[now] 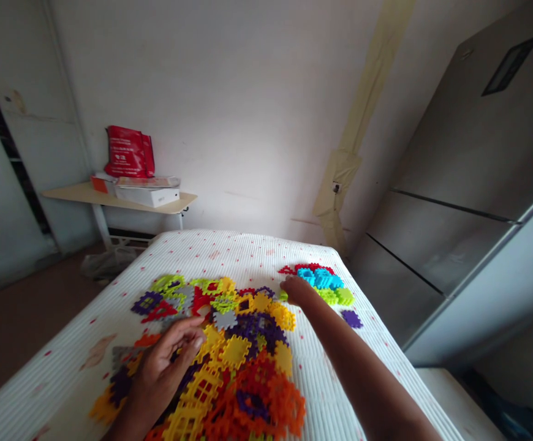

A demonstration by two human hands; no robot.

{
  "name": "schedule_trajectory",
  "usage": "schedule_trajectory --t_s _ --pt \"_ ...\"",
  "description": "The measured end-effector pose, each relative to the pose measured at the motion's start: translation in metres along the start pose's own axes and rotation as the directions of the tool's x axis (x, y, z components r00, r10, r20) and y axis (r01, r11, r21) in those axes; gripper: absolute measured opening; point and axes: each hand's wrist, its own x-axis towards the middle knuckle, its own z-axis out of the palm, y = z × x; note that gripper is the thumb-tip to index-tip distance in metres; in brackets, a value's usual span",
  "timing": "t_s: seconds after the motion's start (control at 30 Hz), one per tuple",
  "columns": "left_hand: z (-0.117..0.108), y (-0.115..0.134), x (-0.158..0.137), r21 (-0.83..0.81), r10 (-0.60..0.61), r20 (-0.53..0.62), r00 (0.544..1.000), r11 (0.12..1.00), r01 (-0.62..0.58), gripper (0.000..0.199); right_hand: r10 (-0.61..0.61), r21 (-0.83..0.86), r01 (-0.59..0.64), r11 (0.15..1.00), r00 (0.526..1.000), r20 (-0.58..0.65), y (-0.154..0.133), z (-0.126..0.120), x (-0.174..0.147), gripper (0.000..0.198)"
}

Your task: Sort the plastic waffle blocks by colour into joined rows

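Note:
My left hand (pixel 168 358) hovers over the left side of a heap of toothed plastic building tiles, thumb and fingers curved and apart, with nothing visible in it. Beneath and beside it lie yellow tiles (pixel 236 352), orange tiles (pixel 257 392) and a red triangular tile (pixel 160 311). Stretched further forward, my right hand (pixel 298 290) is closed, with a lime-green tile (pixel 283 295) at its fingertips, mostly hidden. Just right of that hand sit sorted groups: red tiles (pixel 315 267), blue tiles (pixel 322 278), lime-green tiles (pixel 344 296) and one purple tile (pixel 351 318).
The tiles lie on a white striped cover (pixel 230 248) with red spots. Behind on the left, a small table (pixel 71 191) bears boxes (pixel 147 195) and a red bag (pixel 126 152). A grey refrigerator (pixel 450 165) stands close on the right. The wall is straight ahead.

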Motion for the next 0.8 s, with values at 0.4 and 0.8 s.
schedule_trajectory --t_s 0.4,0.8 --pt "-0.001 -0.002 -0.002 0.021 -0.004 0.000 1.000 1.000 0.004 0.037 -0.005 -0.025 0.006 1.000 1.000 0.029 0.001 0.005 0.001 0.033" --pt "-0.001 -0.014 0.001 0.058 0.017 -0.016 1.000 0.998 -0.016 0.035 0.003 -0.009 -0.003 1.000 1.000 0.022 -0.002 0.002 -0.001 0.030"
